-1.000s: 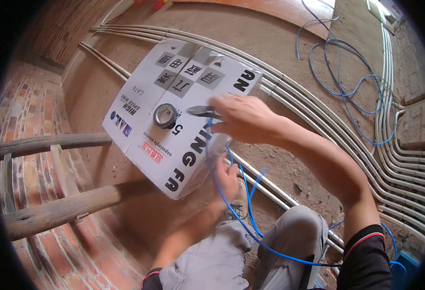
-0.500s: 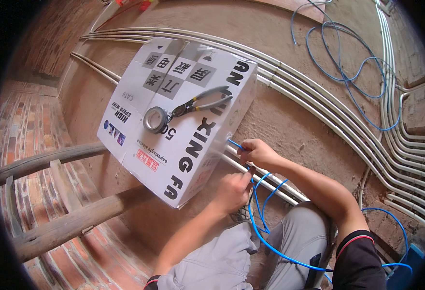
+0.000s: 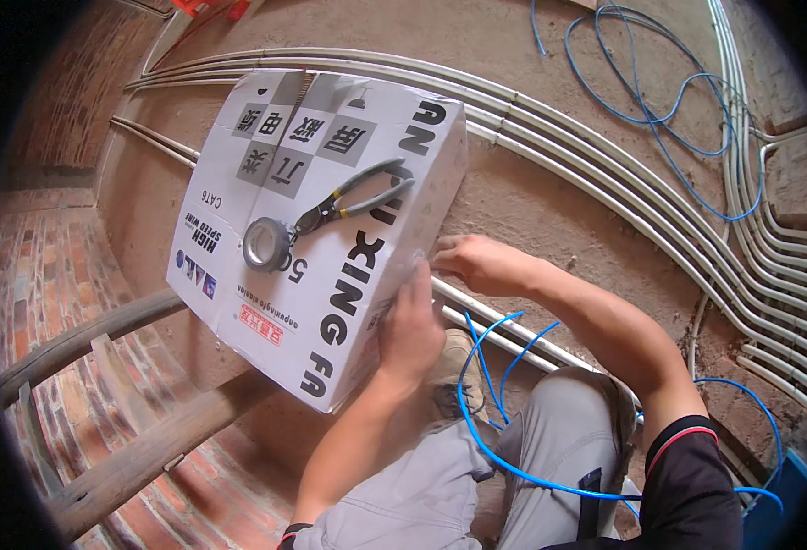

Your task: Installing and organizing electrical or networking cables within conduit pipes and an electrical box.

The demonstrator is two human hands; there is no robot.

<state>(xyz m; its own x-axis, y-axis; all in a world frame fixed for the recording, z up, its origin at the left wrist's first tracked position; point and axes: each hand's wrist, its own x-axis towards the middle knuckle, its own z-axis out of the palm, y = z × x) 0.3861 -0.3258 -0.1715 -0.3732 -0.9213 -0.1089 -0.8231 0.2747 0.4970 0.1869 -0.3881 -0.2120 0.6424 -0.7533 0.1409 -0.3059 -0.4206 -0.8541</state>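
Observation:
A white printed cardboard box (image 3: 229,192) stands tilted in front of me. On its top lie a pair of pliers (image 3: 344,199) with grey-and-yellow handles and a roll of grey tape (image 3: 264,245). My left hand (image 3: 411,325) rests against the box's right side, fingers stretched upward along it. Beside those fingertips, my right hand (image 3: 472,260) is closed, fingers curled close to the same side; what it grips is hidden. Blue cable (image 3: 473,431) loops below my hands, over my leg and off to the right.
White conduit pipes (image 3: 587,174) run along the rough floor behind the box and down the right. A coil of blue cable (image 3: 642,115) lies at the far right. Wooden poles (image 3: 160,435) stand at the left above brickwork (image 3: 64,293). A blue object (image 3: 775,500) is at lower right.
Both hands have moved closer to the box's side, the left now flat against it. The blue cable seen between box and right hand is no longer visible. The view has shifted slightly.

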